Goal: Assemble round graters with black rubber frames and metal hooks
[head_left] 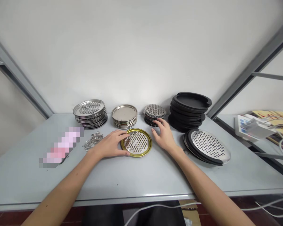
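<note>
Gold colours the rim of a round grater plate (136,143) lying flat on the desk (132,179) between the two hands, nearest the left one. The left hand (113,143) is spread along the plate's near-left edge, fingers over the rim and thumb at the near side, perhaps to steady it; whether it truly grips, I cannot tell. The right hand (165,136) is released, fingers parted and holding nothing, with its fingertips just short of a small stack of grater discs (155,110). Beyond the left hand stand a stack of steel grater plates (91,114) and a stack of plain metal discs (124,114); beyond the right, a tall pile of black rimmed trays (188,111). Like seems sorted with like, in an arc likely meant to keep each kind within reach. Outside the right forearm, a perforated plate (209,146) leans on black rims; just outside the left hand lie loose metal clips (94,139), and farther out a pixelated pink item (66,142). The desk is smooth pale grey, backed by a bare white wall (132,53) between grey metal posts (252,67), with a white power strip (240,127) well right of the right hand.
</note>
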### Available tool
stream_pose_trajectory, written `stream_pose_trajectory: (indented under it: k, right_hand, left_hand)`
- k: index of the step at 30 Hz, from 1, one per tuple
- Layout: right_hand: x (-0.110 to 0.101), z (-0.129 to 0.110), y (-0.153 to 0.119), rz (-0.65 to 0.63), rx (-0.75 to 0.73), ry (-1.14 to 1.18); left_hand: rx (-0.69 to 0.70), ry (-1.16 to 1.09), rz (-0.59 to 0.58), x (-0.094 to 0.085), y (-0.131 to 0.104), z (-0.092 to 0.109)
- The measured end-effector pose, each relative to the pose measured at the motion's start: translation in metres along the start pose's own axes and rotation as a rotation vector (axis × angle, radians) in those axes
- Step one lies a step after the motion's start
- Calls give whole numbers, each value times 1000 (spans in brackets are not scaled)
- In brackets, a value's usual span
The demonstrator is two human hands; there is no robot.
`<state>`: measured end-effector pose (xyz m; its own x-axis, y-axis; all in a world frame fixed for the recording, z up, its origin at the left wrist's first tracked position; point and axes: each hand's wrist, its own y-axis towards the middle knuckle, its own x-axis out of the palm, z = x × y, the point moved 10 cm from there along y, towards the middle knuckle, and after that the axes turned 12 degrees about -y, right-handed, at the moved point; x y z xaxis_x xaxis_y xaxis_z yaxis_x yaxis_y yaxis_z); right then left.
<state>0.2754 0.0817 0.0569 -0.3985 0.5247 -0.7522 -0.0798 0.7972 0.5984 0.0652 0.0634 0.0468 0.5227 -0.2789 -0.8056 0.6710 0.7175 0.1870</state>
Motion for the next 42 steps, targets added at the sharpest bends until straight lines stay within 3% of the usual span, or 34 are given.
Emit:
stream_pose_trajectory:
  k: [4, 10, 14, 20, 24, 31, 42]
  right_hand:
    - [2, 2, -1, 3, 7, -48]
    - [17, -2, -5, -103, -19, -55]
    - [33, -15, -11, -245, -106, -34]
    - [39, -24, -15, -334, -147, -2]
    - [38, -25, -15, -332, -161, 24]
    - [38, -28, -15, -337, -182, 37]
    - [37, -30, -15, -347, -199, 41]
  left_hand:
    - [16, 24, 23, -2, 0, 4]
    - [42, 122, 352, -34, -2, 4]
    - [19, 226, 453, -47, -4, -8]
    - [-42, 323, 861, -110, -35, -19]
    - [-127, 352, 1007, -139, -57, -39]
    - [-194, 357, 1048, -149, -69, -65]
    - [-196, 311, 1043, -149, -70, -72]
